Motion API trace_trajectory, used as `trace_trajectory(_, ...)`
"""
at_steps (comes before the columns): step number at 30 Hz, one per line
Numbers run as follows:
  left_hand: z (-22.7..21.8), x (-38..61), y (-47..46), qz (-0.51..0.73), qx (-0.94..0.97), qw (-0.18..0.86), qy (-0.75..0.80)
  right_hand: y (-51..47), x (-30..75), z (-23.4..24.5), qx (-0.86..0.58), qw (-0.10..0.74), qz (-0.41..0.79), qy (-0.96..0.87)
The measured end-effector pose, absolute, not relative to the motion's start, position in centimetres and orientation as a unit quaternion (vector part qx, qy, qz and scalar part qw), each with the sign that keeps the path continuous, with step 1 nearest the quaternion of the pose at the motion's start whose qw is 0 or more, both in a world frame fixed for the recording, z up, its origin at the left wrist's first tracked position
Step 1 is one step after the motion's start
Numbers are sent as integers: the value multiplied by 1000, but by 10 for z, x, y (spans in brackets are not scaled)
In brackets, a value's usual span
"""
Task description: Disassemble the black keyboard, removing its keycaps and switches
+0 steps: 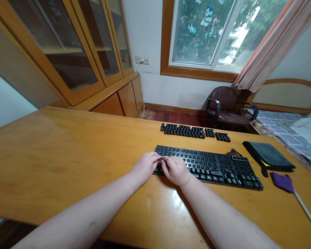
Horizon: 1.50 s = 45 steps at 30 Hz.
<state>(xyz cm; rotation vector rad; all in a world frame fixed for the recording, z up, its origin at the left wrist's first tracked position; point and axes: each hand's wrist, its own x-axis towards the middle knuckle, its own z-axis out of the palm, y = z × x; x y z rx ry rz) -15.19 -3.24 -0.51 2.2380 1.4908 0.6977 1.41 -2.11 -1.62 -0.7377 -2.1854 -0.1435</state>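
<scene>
Forearms (93,211) cropped, left hand (144,167) and right hand (176,170) apparently pinch an obscured dark piece (162,159).

Daylight comes through a wood-framed window (200,48), with stickers (208,17) on the pane and trees (189,45) outside. A pink curtain (272,45) hangs at its right. The wall (168,93) is pale, with a scuffed patch low down; a white cord (142,86) drops from the socket (145,61). At left stands a wooden cabinet (125,99) with glass doors above and solid ones below. A maroon chair (224,98) sits on the dark red floor (186,118), near a bed (277,122) with a checked cover. The wooden table (67,155) shines with reflected light.
</scene>
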Motion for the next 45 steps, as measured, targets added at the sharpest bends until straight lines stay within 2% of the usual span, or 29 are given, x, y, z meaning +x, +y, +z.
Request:
trace_trajectory(13, -12, -154, -31, 287, 772, 186, 536, -18, 16, -10, -339, 453, 1, -824)
trace_trajectory(16, -8, -159, -28, 314, 743, 225, 547, -15, 17, -6, -387, 472, 59, -790)
trace_trajectory(20, -4, -165, -24, 331, 705, 298, 552, -9, 20, -11, -434, 508, 204, -715)
trace_trajectory(23, -6, -168, -21, 362, 669, 343, 551, -6, 20, -18, -440, 538, 301, -653)
trace_trajectory(26, -10, -170, -19, 417, 606, 375, 564, -6, 20, -19, -428, 560, 344, -620)
trace_trajectory(31, -3, -177, -5, 473, 559, 347, 586, -10, 21, -9, -425, 551, 294, -655)
trace_trajectory(34, 10, -181, 22, 423, 618, 316, 582, -12, 22, -5, -427, 543, 264, -673)
trace_trajectory(36, 18, -182, 47, 361, 667, 238, 607, -12, 22, -4, -425, 540, 244, -684)
trace_trajectory(38, 20, -180, 75, 341, 674, 202, 623, -12, 22, -5, -424, 535, 223, -696)
trace_trajectory(45, -12, -170, 121, 289, 691, 160, 643, -11, 22, -3, -425, 528, 180, -713)
